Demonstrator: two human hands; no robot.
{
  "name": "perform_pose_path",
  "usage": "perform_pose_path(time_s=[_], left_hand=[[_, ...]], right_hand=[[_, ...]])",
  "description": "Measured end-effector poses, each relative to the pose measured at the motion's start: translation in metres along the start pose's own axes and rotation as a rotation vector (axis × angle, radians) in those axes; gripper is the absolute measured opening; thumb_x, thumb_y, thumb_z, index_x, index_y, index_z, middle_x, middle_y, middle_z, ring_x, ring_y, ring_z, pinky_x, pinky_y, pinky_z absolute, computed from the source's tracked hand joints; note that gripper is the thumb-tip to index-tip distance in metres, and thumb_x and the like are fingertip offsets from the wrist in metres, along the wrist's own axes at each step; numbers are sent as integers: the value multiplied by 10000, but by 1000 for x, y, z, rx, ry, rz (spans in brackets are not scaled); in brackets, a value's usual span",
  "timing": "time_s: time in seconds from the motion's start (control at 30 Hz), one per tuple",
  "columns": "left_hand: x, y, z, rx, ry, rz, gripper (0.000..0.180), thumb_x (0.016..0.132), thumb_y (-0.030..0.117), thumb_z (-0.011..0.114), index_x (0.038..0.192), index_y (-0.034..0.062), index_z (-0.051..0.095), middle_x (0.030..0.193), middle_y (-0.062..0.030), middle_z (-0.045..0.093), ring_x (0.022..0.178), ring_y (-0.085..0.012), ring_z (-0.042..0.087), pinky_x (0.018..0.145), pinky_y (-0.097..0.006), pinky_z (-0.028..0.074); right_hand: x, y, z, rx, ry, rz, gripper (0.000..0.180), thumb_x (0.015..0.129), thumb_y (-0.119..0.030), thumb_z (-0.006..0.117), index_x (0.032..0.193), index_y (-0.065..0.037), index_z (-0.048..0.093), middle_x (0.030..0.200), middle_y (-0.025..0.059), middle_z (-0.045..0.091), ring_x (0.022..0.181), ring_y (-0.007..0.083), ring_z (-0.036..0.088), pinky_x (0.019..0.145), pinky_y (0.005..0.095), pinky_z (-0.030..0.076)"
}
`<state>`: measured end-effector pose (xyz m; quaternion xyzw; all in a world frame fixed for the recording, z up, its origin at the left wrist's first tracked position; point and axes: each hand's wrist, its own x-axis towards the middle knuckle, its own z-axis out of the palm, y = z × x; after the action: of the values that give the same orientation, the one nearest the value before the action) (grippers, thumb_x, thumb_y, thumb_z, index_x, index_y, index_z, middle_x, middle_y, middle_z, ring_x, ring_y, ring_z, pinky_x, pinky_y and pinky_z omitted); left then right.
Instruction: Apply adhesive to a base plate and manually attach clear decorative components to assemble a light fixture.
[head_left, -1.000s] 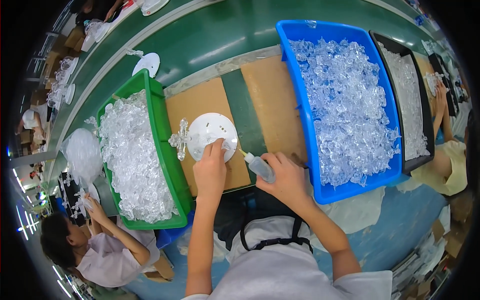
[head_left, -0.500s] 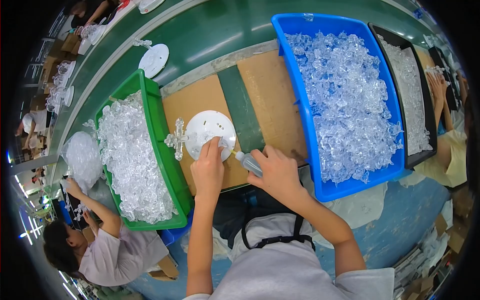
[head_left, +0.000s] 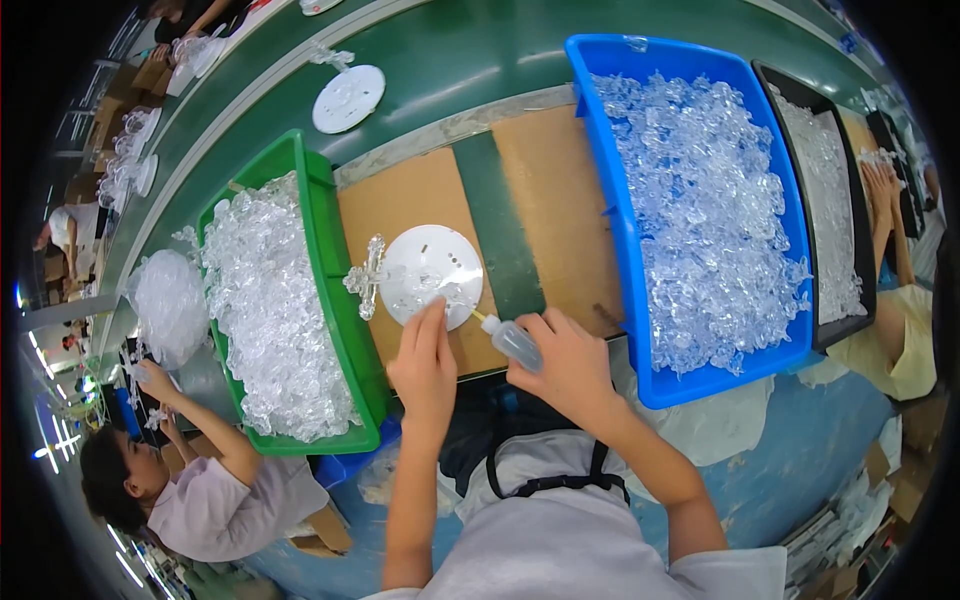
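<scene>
A white round plate lies on cardboard in front of me, with clear plastic pieces on it. A clear cross-shaped plastic part sticks out past its left edge. At the plate's near edge, the fingers of my left hand are pinched on a small clear plastic piece, mostly hidden by the fingertips. My right hand is wrapped round a translucent squeeze bottle. The bottle's thin yellowish nozzle points left, its tip close to my left fingertips.
A green bin at left and a blue bin at right are heaped with clear plastic parts. Beyond the blue bin stands a black tray. Another white plate sits on the green surface behind. Co-workers are at both sides.
The view has shifted slightly. My left fingertips are a little nearer to me on the plate. The far white plate has moved right along the green surface. Both my hands keep their holds.
</scene>
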<state>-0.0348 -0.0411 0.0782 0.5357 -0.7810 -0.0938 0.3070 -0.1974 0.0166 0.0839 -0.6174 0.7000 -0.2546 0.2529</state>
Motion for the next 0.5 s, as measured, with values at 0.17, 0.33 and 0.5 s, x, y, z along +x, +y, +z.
perform_pose_path(time_s=[0.17, 0.33, 0.5], left_hand=[[-37, -4, -16, -91, 32, -243, 217, 824, -11, 606, 1030, 36, 657, 736, -61, 553, 495, -108, 430, 449, -244, 365], [-59, -19, -16, -138, 39, -293, 245, 844, 3, 581, 1079, 40, 639, 730, -83, 549, 499, -135, 446, 454, -279, 369], [-69, -25, -15, -44, -117, -283, 402, 879, 92, 534, 1280, 117, 511, 721, -104, 510, 515, -272, 534, 466, -367, 435]], right_hand=[[-14, -13, 17, 94, -91, 29, 328, 680, -230, 693, 961, -104, 581, 826, 53, 562, 722, 255, 615, 572, 359, 495], [-17, -27, 38, 148, -129, 31, 349, 682, -219, 728, 959, -71, 576, 840, 65, 595, 656, 225, 634, 567, 320, 507], [-20, -37, 52, 344, -97, 125, 348, 705, -177, 749, 957, -24, 564, 731, 88, 618, 583, 178, 627, 550, 280, 509]])
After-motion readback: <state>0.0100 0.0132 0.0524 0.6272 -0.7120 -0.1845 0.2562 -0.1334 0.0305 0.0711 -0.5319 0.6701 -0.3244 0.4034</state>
